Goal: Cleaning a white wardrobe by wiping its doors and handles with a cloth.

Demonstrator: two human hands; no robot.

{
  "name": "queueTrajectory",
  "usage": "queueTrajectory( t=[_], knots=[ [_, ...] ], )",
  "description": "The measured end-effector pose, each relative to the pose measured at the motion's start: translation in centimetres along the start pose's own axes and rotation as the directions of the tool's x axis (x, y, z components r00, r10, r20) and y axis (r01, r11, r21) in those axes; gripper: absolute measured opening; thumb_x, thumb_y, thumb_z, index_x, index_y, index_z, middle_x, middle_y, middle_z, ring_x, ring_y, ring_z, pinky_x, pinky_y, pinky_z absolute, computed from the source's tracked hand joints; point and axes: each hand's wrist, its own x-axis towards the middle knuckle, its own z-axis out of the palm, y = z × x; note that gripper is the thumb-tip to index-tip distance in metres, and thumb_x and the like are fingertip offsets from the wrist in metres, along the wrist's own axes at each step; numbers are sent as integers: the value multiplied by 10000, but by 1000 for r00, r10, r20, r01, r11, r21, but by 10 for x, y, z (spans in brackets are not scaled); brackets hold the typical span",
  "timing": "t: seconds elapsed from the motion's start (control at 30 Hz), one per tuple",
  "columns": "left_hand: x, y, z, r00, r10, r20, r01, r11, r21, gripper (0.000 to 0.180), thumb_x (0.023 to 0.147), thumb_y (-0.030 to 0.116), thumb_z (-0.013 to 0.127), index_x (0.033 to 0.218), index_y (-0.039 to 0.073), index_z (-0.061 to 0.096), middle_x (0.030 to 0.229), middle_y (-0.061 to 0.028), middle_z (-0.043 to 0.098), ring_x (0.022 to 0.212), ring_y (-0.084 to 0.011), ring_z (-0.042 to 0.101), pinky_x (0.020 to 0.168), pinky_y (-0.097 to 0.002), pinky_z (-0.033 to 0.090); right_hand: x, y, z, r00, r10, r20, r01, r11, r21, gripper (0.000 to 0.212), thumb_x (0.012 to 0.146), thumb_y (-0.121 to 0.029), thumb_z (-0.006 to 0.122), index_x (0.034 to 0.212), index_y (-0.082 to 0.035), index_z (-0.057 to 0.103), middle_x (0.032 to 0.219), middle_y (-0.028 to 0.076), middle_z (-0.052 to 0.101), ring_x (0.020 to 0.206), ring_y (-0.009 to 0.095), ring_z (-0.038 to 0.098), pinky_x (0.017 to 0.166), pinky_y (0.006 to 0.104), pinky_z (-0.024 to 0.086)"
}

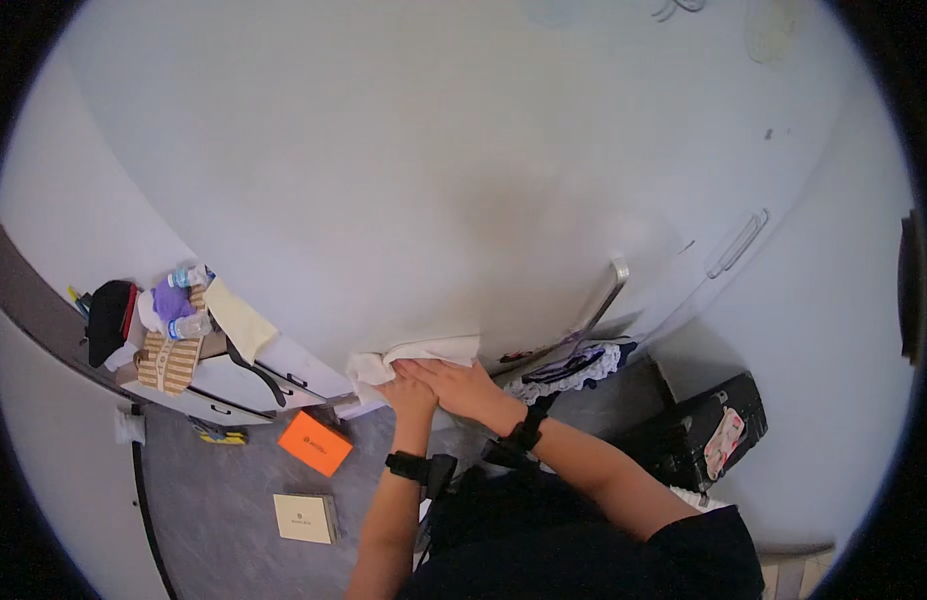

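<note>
The left hand [412, 393] and the right hand [466, 390] meet on a crumpled white cloth [452, 348], which lies against a large white panel [334, 150] with a metal handle [608, 292] to the right. The right hand's fingers reach across the left's. Each wrist wears a black strap [525, 432].

On the gray floor [224, 500] lie an orange box [316, 443] and a cream box [304, 518], near each other. At left, a white drawer unit [224, 385] carries a black bag [111, 322], a clear bottle [191, 327] and a striped bag [169, 362]. A black case [674, 440] stands at right.
</note>
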Motion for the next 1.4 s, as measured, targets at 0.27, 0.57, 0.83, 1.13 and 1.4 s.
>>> queueTrajectory(
  t=[0.27, 0.57, 0.83, 1.13, 1.4],
  knots=[
    [34, 10, -60, 981, -179, -79, 146, 938, -313, 600, 793, 244, 486, 1212, -150, 318, 1208, -316, 379, 1185, -445, 295, 977, -609, 122, -4, -10, -14, 970, -74, -231, 71, 997, -20, 560, 749, -168, 522, 1297, -129, 414, 1263, 5, 489, 1022, 126, 544, 809, 366, 415],
    [97, 40, -127, 989, -130, -73, 74, 851, -519, 426, 819, 246, 471, 1117, -56, 448, 1161, -277, 429, 1158, -444, 323, 977, -600, 141, -10, -7, -64, 934, 89, -345, -74, 996, 58, 556, 733, -137, 523, 1272, -49, 421, 1311, 76, 433, 1071, 182, 504, 898, 345, 376],
    [107, 55, -124, 995, -85, 56, 100, 918, -384, 431, 787, 313, 485, 1066, -15, 499, 1148, -246, 466, 1161, -469, 315, 928, -688, 84, -15, 5, -80, 941, 105, -322, -97, 994, 41, 576, 718, -147, 528, 1266, -15, 408, 1334, 125, 390, 1127, 233, 455, 910, 364, 367],
    [98, 49, -108, 993, -51, 110, 91, 912, -399, 438, 782, 328, 481, 1088, 17, 517, 1176, -241, 449, 1193, -467, 280, 927, -709, 51, -18, 4, -73, 944, 127, -306, -108, 991, 78, 593, 708, -136, 540, 1270, -10, 396, 1335, 137, 377, 1151, 244, 430, 924, 368, 345],
    [98, 50, -111, 996, -24, 90, 54, 939, -339, 416, 796, 303, 462, 1108, 35, 525, 1178, -243, 437, 1219, -450, 256, 929, -715, 50, -18, 6, -66, 944, 125, -304, -120, 992, 35, 607, 697, -144, 556, 1269, -16, 397, 1331, 138, 376, 1150, 242, 430, 911, 358, 350]
  ],
)
